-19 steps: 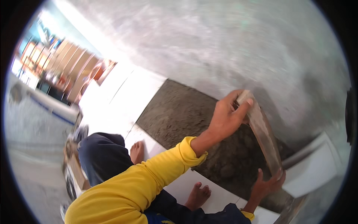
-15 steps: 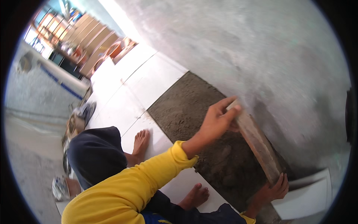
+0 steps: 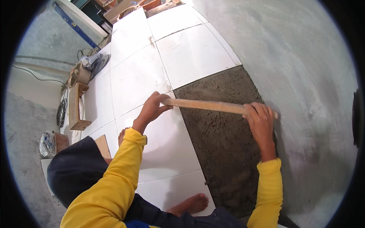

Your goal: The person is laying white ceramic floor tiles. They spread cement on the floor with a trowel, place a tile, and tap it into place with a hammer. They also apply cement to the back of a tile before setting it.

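While clamping wooden batten [image 3: 207, 105] with left grip [image 3: 153, 108] and right grip [image 3: 261, 121], keep it level across mortar bed [image 3: 228, 152].

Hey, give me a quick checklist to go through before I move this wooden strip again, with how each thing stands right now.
1. Left hand grip on the wooden strip: ok, closed on its left end.
2. Right hand grip: ok, closed near the right end.
3. Mortar surface smooth: not ok, it looks rough and lumpy.
4. Strip touching the mortar: cannot tell from this overhead view.
5. Right end free of the wall: cannot tell, it looks very close.
6. Bare foot off the mortar: ok, on the white tile.
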{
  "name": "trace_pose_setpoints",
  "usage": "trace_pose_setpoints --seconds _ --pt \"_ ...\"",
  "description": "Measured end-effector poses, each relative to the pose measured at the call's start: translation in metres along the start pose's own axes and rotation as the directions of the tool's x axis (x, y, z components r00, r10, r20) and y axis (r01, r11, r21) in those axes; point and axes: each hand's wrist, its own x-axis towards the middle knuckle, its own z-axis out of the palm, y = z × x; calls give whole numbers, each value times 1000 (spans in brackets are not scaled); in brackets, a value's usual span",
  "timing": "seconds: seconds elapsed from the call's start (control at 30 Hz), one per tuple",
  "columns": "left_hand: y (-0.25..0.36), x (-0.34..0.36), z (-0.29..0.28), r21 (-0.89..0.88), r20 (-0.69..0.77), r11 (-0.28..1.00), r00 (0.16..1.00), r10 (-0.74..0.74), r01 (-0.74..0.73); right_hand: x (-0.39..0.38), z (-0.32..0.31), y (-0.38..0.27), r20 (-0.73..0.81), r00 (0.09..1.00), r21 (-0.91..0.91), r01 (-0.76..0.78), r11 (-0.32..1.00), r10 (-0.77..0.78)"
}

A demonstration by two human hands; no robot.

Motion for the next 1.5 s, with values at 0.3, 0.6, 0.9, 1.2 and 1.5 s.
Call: trace_pose_setpoints --seconds 0.3,0.6,0.9,1.2,1.5 --pt "-48 31 7 -50 6 999 1000 12 -12 50 64 4 65 998 38 -6 999 3" --pt "-48 68 24 -4 -37 996 996 84 -84 61 81 26 132 985 33 -120 992 115" --pt "-71 46 15 -23 -59 1000 998 -3 1 92 107 21 170 985 39 -40 998 33" --pt "-66 45 4 60 2 997 999 47 -47 104 101 44 256 966 -44 -18 999 29" --pt "-71 44 17 63 -95 996 993 72 -66 103 105 45 172 985 -64 34 997 -22"
